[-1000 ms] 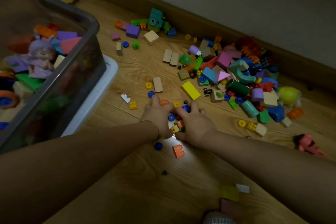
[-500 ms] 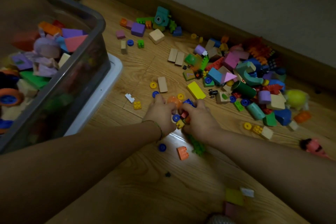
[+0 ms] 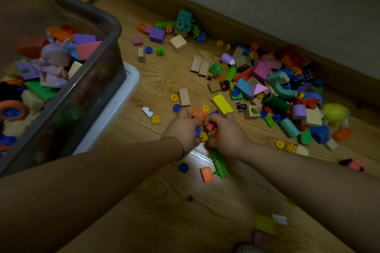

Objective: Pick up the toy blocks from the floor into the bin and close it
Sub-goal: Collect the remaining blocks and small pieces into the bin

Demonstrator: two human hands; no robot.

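Many coloured toy blocks [image 3: 267,90] lie scattered on the wooden floor [image 3: 164,211] along the wall. A grey see-through bin [image 3: 98,88], partly filled with blocks and toys, stands at the left. My left hand [image 3: 182,129] and my right hand [image 3: 226,131] are cupped together over a small heap of blocks [image 3: 206,132], holding red, yellow, orange and blue pieces between them. An orange round piece [image 3: 198,113] sits at my fingertips. A green studded brick [image 3: 219,163] sticks out under my right wrist.
A white lid [image 3: 123,96] lies under the bin's right side. An orange brick [image 3: 206,174] and a blue wheel [image 3: 183,168] lie just below my hands. A yellow block [image 3: 222,103] is just beyond them. The skirting board [image 3: 246,26] runs behind the pile.
Both hands have drawn the small blocks together and lifted slightly off the floor. The green brick now shows beneath my right wrist. The orange round piece has appeared at my fingertips.
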